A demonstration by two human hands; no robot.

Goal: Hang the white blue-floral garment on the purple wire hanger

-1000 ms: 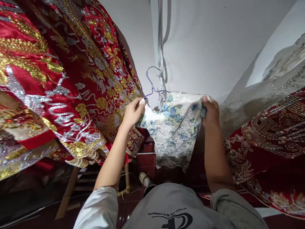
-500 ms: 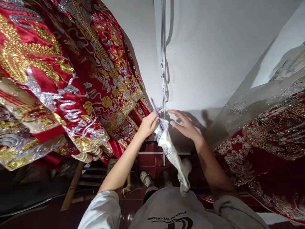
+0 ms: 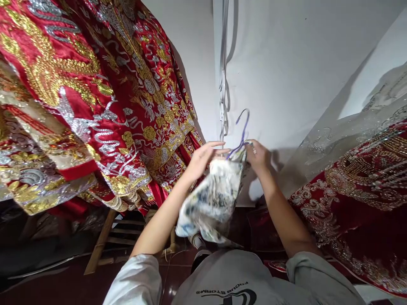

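Observation:
A purple clothes hanger (image 3: 244,133) stands with its hook upward, between my hands. From it hangs a white garment with a blue-grey print (image 3: 211,199), its lower part blurred by motion. My right hand (image 3: 259,157) is closed at the right end of the hanger, where the garment's top edge meets it. At the other side, my left hand (image 3: 202,160) has its fingers stretched toward the hanger, beside the garment's upper left edge. Whether those fingertips touch the cloth I cannot tell.
Red embroidered gowns (image 3: 127,93) with gold and silver work hang at the left. A beaded dark red gown (image 3: 356,190) hangs at the right. Cables (image 3: 223,80) run down the white wall (image 3: 280,63) ahead. A wooden rack (image 3: 100,243) stands at lower left.
The hanger has turned from edge-on to face me, and the garment has swung out wide to the left. My left hand has let go; my right has closed on the hanger.

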